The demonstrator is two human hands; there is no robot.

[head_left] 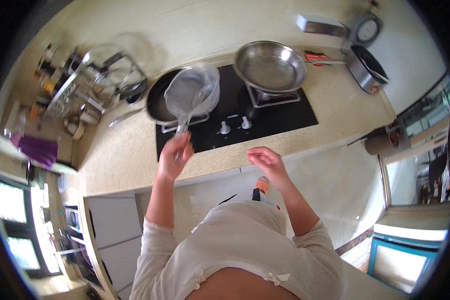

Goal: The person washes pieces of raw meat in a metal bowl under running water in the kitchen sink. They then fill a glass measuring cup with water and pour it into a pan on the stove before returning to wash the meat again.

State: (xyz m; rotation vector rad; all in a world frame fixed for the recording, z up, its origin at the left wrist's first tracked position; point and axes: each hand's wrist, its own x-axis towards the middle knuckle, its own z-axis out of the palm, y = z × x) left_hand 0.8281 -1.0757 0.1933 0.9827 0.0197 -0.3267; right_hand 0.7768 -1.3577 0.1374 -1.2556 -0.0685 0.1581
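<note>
My left hand (175,153) grips the handle of a silvery pan (183,92), probably a saucepan, which is blurred. It is held over a black frying pan (156,101) on the left burner and covers much of that pan's right side. Whether the two touch, I cannot tell. Nothing is in my right hand (268,161), which hovers by the counter's front edge with loosely bent fingers. Beyond it, a wide stainless steel frying pan (270,65) rests on the right burner of the black glass cooktop (210,138), its handle pointing right.
Two knobs (225,128) sit at the cooktop's front. A grey metal appliance (365,73) stands at the right, near a red-and-black item (315,56). Bottles and a rack (65,88) crowd the left corner. A purple cloth (37,150) hangs at the far left.
</note>
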